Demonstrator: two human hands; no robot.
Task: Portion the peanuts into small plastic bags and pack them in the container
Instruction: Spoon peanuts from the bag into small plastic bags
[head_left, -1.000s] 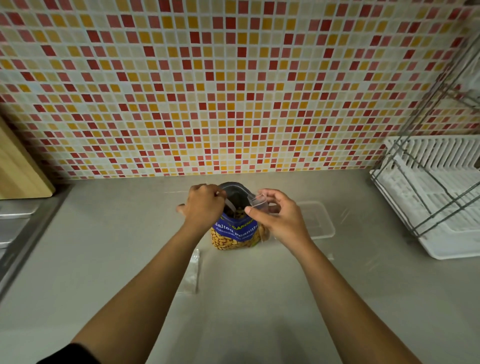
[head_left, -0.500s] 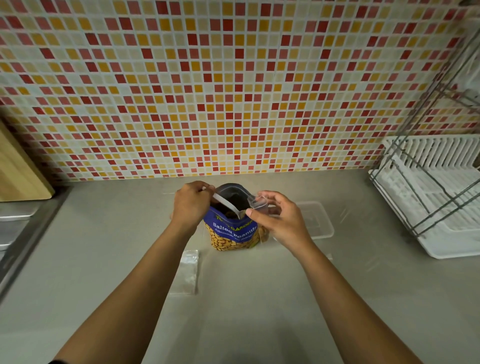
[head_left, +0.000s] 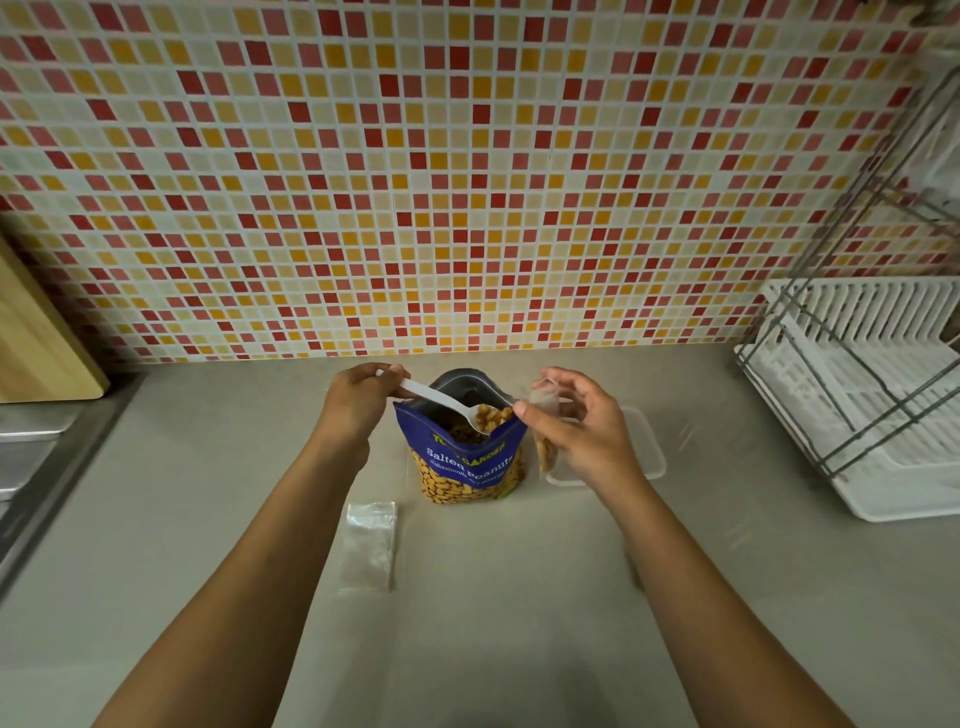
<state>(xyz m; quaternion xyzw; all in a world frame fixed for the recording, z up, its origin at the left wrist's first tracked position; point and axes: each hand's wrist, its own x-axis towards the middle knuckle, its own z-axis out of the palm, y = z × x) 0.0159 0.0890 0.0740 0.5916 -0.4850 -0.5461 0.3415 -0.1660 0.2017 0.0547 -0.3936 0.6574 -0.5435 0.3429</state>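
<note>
A blue pouch of salted peanuts (head_left: 467, 462) stands open on the grey counter. My left hand (head_left: 358, 400) grips the handle of a white plastic spoon (head_left: 441, 402); its bowl carries peanuts just above the pouch mouth. My right hand (head_left: 576, 431) pinches a small clear plastic bag (head_left: 545, 415) open at its top, right beside the pouch; some peanuts hang in the bag's bottom. Behind my right hand lies a clear plastic container (head_left: 647, 452), partly hidden. A flat stack of spare clear bags (head_left: 370, 545) lies on the counter in front of the pouch, to the left.
A white dish rack (head_left: 883, 410) with a metal frame fills the right side. A wooden board (head_left: 36, 343) leans at the far left above a steel sink edge (head_left: 31, 457). A mosaic tiled wall runs along the back.
My left hand has lifted the spoon out of the pouch with peanuts on it and moved it right toward the small bag. My right hand has shifted slightly right with the bag.
</note>
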